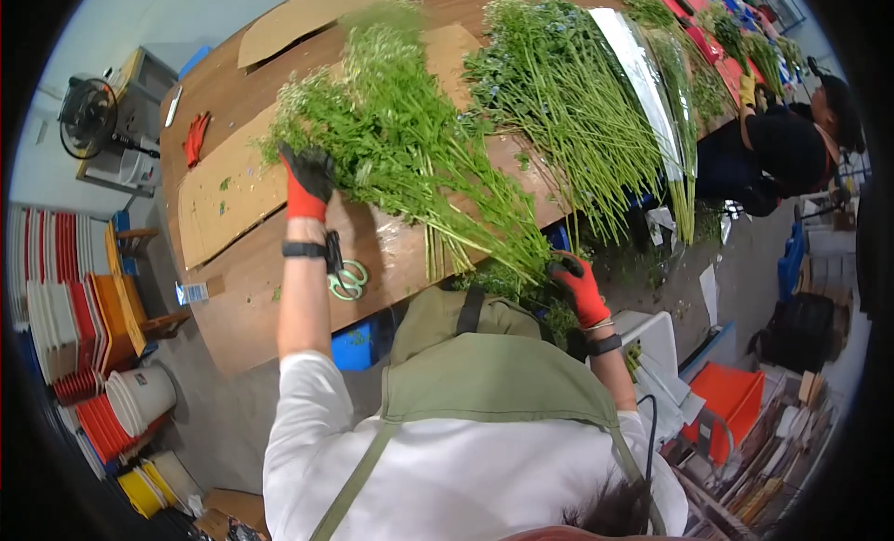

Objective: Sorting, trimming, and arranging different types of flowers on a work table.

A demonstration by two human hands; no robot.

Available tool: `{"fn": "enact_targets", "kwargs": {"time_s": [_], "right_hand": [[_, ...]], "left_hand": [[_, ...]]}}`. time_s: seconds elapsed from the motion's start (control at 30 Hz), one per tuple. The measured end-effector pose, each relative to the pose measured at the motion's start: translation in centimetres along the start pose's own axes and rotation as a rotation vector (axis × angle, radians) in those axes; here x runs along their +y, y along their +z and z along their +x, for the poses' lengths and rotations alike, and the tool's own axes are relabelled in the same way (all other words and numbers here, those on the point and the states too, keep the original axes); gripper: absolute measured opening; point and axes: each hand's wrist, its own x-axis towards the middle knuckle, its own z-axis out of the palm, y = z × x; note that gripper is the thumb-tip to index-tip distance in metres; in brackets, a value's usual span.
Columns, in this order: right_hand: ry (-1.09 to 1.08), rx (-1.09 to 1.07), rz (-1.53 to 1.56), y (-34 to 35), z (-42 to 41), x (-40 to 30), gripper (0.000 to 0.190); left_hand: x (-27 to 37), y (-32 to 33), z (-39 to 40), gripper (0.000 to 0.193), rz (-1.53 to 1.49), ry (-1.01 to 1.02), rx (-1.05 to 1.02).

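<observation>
A bunch of leafy green stems with small white flowers (391, 115) lies slantwise over the wooden table (244, 324), blossoms at the far left and cut ends towards me. My left hand (307, 181), in a red glove with a dark palm, holds the bunch just below the blossoms; leaves hide some fingers. At the table's near edge, my right hand (578, 286), gloved alike, grips the lower stem ends. Scissors with pale green handles (348, 280) lie beside my left wrist. More cut stems (440, 251) stick out over the edge beneath the bunch.
A large pile of green stems with small blue flowers (566, 101) lies to the right, beside white wrapping film (639, 87). Cardboard sheets (230, 185) and a red glove (196, 139) lie left. A co-worker (789, 143) stands far right. Stacked buckets (140, 398) stand on the floor.
</observation>
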Motion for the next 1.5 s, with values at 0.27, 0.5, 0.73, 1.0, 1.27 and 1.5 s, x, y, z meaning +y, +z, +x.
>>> {"fn": "enact_targets", "kwargs": {"time_s": [0.27, 0.5, 0.73, 1.0, 1.27, 1.5], "right_hand": [[-0.002, -0.025, -0.009, 0.5, -0.6, 0.4, 0.041], [-0.371, -0.145, -0.121, 4.2, -0.3, -2.9, 0.057], [-1.006, 0.1, -0.836, 10.8, 3.9, -13.5, 0.066], [-0.911, -0.221, -1.14, 9.0, 2.7, -5.6, 0.041], [-0.829, -0.032, -0.655, 8.9, 3.8, -10.7, 0.091], [-0.731, 0.107, -0.639, 14.1, 5.1, -11.8, 0.035]], "left_hand": [[-7.6, 7.1, -9.3, 0.093, 0.108, -0.146, -0.591], [-4.3, 12.3, -8.6, 0.085, 1.357, 1.004, -0.826], [-6.9, 15.1, -13.9, 0.062, 1.464, 0.919, -1.022], [-3.3, 16.0, -13.9, 0.028, 0.971, 0.519, -0.734], [-5.2, 16.9, -15.6, 0.033, 1.376, 1.056, -0.731], [-6.5, 20.9, -15.6, 0.04, 0.446, 0.089, -0.519]]}}
